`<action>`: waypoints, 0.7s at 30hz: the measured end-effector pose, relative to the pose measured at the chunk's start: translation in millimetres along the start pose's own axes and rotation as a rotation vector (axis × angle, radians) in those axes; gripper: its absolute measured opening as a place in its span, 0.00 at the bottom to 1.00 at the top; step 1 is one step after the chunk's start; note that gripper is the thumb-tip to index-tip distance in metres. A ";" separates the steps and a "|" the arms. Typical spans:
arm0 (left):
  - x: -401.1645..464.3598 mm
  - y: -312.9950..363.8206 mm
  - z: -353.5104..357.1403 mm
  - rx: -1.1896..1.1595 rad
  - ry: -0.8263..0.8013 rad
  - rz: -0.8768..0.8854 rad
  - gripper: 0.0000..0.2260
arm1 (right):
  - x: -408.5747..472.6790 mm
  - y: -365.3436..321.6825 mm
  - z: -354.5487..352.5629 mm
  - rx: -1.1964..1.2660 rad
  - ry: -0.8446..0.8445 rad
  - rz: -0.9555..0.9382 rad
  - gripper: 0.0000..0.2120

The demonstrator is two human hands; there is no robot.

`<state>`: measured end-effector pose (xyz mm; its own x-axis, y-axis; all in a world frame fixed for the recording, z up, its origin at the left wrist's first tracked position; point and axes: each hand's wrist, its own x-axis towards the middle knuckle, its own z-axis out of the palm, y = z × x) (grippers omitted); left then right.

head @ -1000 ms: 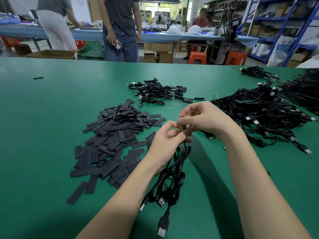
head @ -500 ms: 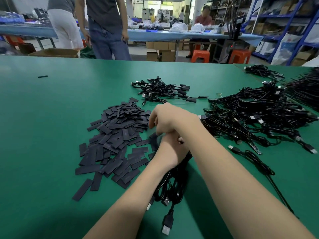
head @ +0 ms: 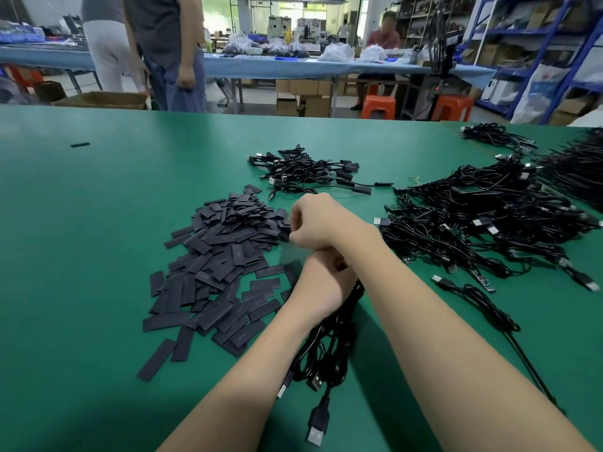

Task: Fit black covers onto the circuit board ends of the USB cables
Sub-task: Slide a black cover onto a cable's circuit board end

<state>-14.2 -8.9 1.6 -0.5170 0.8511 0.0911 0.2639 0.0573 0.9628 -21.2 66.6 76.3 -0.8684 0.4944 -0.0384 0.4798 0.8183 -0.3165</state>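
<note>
A heap of flat black covers (head: 222, 256) lies on the green table (head: 81, 207), left of centre. My right hand (head: 315, 223) reaches across my left wrist to the heap's right edge, where its curled fingers and thumb pinch a black cover (head: 286, 228). Below it, my left hand (head: 321, 288) grips a bundle of black USB cables (head: 329, 340); their plug ends hang toward me. My right forearm hides the left hand's fingers and the cables' circuit board ends.
A large tangle of USB cables (head: 473, 223) fills the right side. A smaller bunch of cables (head: 303, 171) lies behind the covers. One loose cable (head: 473, 296) lies at the right, near a bare circuit board (head: 483, 283). People stand beyond the far edge.
My right hand left the cable end held before my left hand and swung left over my left wrist to the covers. The left hand sank lower with the bundle.
</note>
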 end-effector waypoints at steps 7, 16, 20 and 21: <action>0.3 -2.9 -0.7 -0.209 -0.006 0.033 0.04 | -14.9 45.8 -31.6 0.375 0.335 0.077 0.07; 1.7 -0.8 -2.5 -0.345 0.085 0.022 0.01 | -51.3 89.6 -17.5 1.239 0.498 0.130 0.06; 1.8 -1.6 -2.7 -0.387 0.104 0.014 0.01 | -55.1 93.6 -5.7 1.377 0.444 0.127 0.05; 2.5 -2.3 -2.7 -0.403 0.108 0.010 0.01 | -55.3 94.6 -4.0 1.419 0.425 0.120 0.05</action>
<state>-18.3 -8.3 0.2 -0.6042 0.7897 0.1065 -0.0595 -0.1780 0.9822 72.7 117.9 52.3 -0.6128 0.7877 0.0631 -0.1919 -0.0709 -0.9788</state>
